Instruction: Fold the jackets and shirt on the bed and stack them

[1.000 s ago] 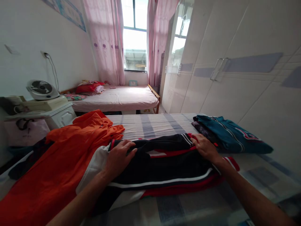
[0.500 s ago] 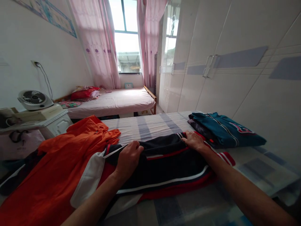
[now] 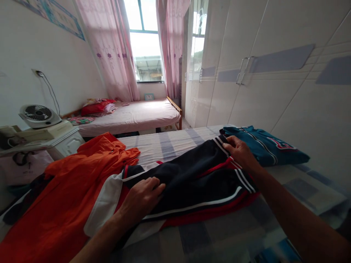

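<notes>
A navy jacket (image 3: pixel 189 179) with red panels, white piping and striped ribbed bands lies across the bed in front of me. My right hand (image 3: pixel 241 150) pinches one striped band at the garment's far right end, lifting it a little. The other striped band lies lower, nearer to me. My left hand (image 3: pixel 146 193) has curled fingers on the dark cloth left of the middle, gripping it; the fingertips are partly hidden. A white part of the jacket spreads out to the left of that hand, against an orange shirt (image 3: pixel 79 186).
A folded teal top (image 3: pixel 263 144) lies at the right on the checked bed (image 3: pixel 170 144). White wardrobe doors (image 3: pixel 287 98) stand along the right. Behind is a second bed (image 3: pixel 137 115) under the window; a small fan (image 3: pixel 40 115) sits on the left cabinet.
My right hand has moved up and right, drawing a striped band outward, and the jacket's right end is spread wider. My left hand has slid slightly down and stays on the cloth.
</notes>
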A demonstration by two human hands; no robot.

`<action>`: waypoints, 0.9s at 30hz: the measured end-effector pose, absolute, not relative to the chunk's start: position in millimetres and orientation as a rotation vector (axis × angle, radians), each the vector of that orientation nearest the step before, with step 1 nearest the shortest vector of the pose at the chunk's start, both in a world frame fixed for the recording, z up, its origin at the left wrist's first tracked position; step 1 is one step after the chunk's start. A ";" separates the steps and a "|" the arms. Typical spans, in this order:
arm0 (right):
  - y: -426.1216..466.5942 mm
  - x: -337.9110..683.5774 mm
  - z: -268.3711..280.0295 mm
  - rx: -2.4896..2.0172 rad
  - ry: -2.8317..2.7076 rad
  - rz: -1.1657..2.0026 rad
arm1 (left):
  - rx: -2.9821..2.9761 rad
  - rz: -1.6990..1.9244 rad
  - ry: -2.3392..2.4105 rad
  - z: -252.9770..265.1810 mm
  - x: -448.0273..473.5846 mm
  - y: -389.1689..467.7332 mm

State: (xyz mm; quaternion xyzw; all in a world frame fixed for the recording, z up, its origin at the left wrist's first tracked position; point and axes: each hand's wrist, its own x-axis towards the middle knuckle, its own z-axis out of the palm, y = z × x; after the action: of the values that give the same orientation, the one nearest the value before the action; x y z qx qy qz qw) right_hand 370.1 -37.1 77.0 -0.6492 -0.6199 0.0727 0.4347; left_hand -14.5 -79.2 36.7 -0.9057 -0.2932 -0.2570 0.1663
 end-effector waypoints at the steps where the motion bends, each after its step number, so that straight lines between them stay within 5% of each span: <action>1: -43.6 373.1 73.7 -1.672 -1.514 0.181 | -2.665 -0.701 -0.822 35.7 -17.7 -81.3; 6: -59.6 379.7 35.4 -1.929 -1.469 0.380 | -2.476 -0.875 -1.310 32.0 -30.0 -66.5; 11: -55.5 374.7 25.7 -1.912 -1.534 0.295 | -2.576 -0.684 -1.763 36.8 -39.1 -30.2; 27: -69.0 372.2 27.5 -1.950 -1.627 0.084 | -2.382 -0.358 -1.926 44.2 -69.7 -2.5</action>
State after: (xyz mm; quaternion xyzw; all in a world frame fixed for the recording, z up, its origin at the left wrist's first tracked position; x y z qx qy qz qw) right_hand 372.2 -69.0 27.5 -0.7330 -0.6116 0.0317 0.2960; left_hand -69.7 -2.5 44.2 -0.7721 -0.6242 -0.1160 0.0285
